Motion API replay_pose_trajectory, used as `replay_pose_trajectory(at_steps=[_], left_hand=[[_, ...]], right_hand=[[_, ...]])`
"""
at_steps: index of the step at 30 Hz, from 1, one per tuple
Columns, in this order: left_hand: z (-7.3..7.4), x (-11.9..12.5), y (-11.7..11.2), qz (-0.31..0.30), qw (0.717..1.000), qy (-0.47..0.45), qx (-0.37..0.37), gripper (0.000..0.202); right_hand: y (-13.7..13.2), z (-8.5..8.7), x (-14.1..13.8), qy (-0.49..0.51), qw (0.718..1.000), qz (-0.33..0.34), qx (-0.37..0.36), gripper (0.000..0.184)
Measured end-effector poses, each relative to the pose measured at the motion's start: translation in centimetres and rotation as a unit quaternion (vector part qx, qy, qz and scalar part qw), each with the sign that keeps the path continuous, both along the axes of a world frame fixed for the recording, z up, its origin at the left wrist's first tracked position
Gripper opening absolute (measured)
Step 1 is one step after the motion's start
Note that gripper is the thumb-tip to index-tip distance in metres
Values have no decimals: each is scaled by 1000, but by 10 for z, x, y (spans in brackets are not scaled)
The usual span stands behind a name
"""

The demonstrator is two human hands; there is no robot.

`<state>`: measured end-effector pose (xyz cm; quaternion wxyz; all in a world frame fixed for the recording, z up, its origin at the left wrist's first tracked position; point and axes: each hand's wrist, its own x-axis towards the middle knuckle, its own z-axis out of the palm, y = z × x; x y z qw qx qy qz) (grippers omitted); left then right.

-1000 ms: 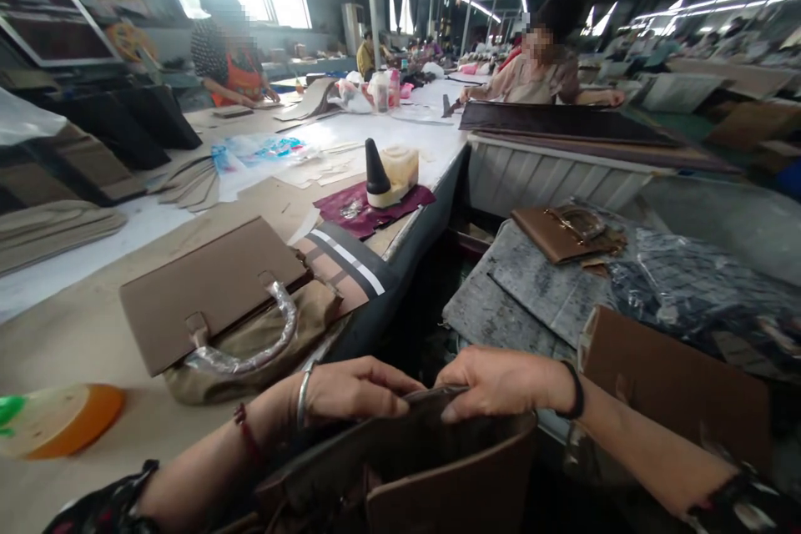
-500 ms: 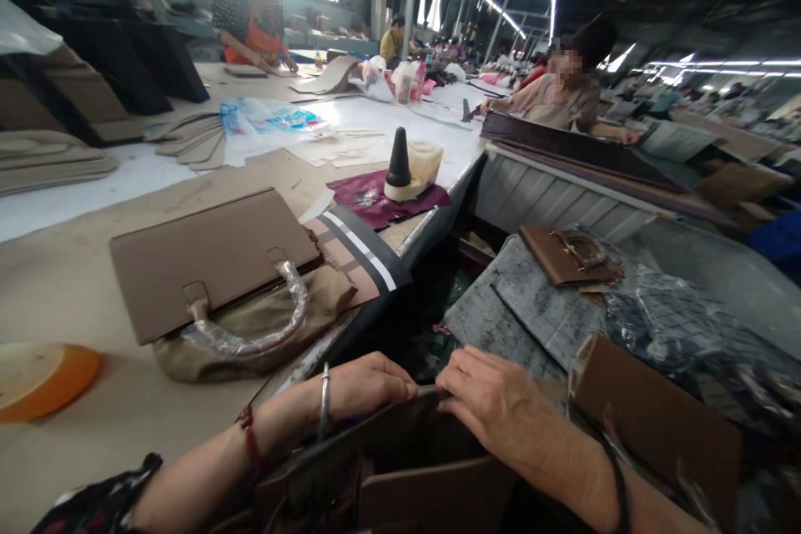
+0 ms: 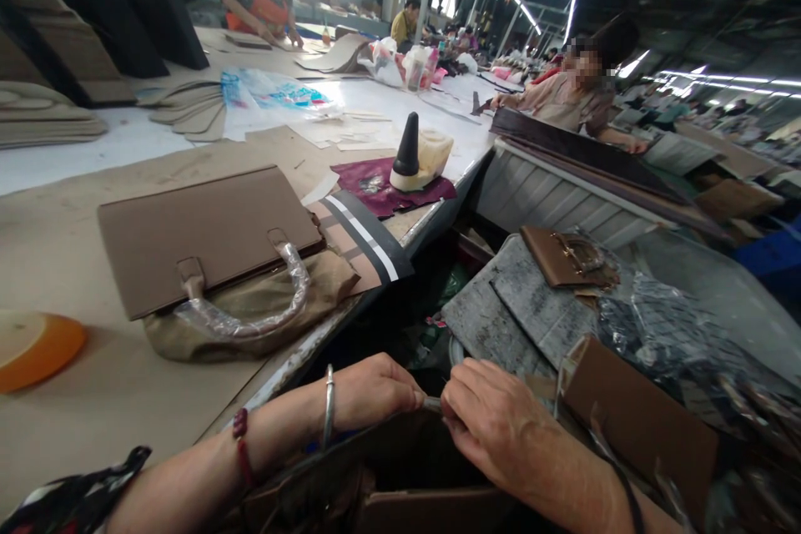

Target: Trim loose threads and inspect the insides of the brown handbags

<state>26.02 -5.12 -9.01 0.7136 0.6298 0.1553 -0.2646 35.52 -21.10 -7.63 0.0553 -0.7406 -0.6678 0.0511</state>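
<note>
A brown handbag (image 3: 431,509) stands low in front of me with its dark inside showing. My left hand (image 3: 381,388) pinches the bag's far top edge, fingers closed. Close beside it my right hand (image 3: 494,413) grips the same edge, its fingers folded over it. Only a short strip of the edge shows between the two hands. To the left on the table lies another handbag (image 3: 213,238), with a taupe flap, a cloth-like body and a handle (image 3: 269,321) wrapped in clear plastic.
A cream pot with a black cone top (image 3: 410,150) stands on maroon scrap (image 3: 356,183). An orange-edged round thing (image 3: 43,350) lies left. More brown bags (image 3: 638,425) and a grey board (image 3: 519,300) fill the right. A co-worker (image 3: 563,100) sits across from me.
The view has tilted and shifted slightly, so the table things sit a little higher. Both hands keep hold of the bag's edge, with a slightly wider gap between them.
</note>
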Motion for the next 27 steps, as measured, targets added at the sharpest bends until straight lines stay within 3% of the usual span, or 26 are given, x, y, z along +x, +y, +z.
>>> replay_pose_trajectory(at_steps=[9, 16, 22, 27], left_hand=[[-3, -1, -6, -10, 1000, -10, 15, 20], [1, -2, -11, -7, 998, 2, 55, 22], [4, -5, -17, 12, 998, 11, 53, 24], [4, -8, -19, 20, 997, 3, 71, 24]], right_hand=[[-5, 3, -12, -67, 994, -80, 28, 15], [-10, 4, -20, -51, 989, -139, 3, 15], [-10, 0, -16, 7, 990, -139, 7, 17], [-13, -5, -12, 46, 996, -81, 7, 16]])
